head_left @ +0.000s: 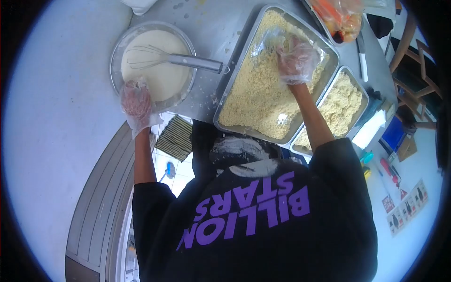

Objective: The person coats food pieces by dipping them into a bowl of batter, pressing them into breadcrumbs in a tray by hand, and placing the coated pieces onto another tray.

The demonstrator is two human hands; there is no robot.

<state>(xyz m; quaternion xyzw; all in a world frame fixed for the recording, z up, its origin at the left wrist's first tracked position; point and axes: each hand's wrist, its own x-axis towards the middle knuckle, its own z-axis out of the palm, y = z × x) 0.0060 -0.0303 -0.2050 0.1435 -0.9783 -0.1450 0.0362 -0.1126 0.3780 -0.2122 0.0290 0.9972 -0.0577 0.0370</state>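
Observation:
My left hand point(136, 99), in a clear plastic glove, is at the near left rim of a metal bowl point(191, 82) of pale batter point(157, 82). Its fingers look curled over the batter's edge; what they hold, if anything, is hidden. A wire whisk point(190, 61) lies across the bowl, its handle past the right rim. My right hand point(297, 61), gloved too, rests in the yellow crumbs point(256, 89) of a large metal tray point(229, 94), thumb and fingers apart. Something clear and shiny point(271, 40) lies in the crumbs beside its fingertips.
A smaller tray point(364, 104) holding clumpy crumbs point(340, 101) adjoins the large tray. Behind stand a plastic bag with orange contents point(340, 19) and a white-handled knife point(363, 66). Crumbs and splashes dot the metal table point(213, 28). Wooden chairs point(418, 84) are at the far right.

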